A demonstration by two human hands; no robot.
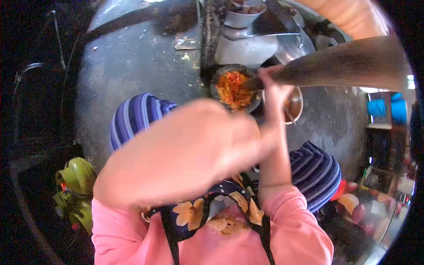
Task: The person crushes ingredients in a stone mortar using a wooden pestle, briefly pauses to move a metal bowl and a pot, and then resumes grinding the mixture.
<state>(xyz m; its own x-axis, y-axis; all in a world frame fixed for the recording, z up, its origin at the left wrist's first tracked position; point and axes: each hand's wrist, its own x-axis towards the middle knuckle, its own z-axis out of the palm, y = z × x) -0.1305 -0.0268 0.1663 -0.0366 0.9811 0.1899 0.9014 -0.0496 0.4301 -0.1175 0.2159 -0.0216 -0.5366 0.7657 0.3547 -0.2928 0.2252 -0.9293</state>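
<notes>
A large wooden pestle [344,64] slants in from the right, its lower end over a dark mortar [215,95] full of orange-red mash [232,90]. Low on the pestle, just right of the mortar, my right hand [277,90] grips it with closed fingers. My left hand [243,132] crosses in front of my body, close to the camera. Motion smears its fingers, and it overlaps my right forearm. Partly behind my right hand stands a metal bowl [300,106] with a spoon [289,117] in it.
Beyond the mortar sit a grey pot [240,20] and a broad metal pan [247,48]. Another person's blurred bare limb [351,17] enters top right. Green plastic items [77,176] are on the left. Blue containers [386,108] and cluttered goods [366,207] line the right.
</notes>
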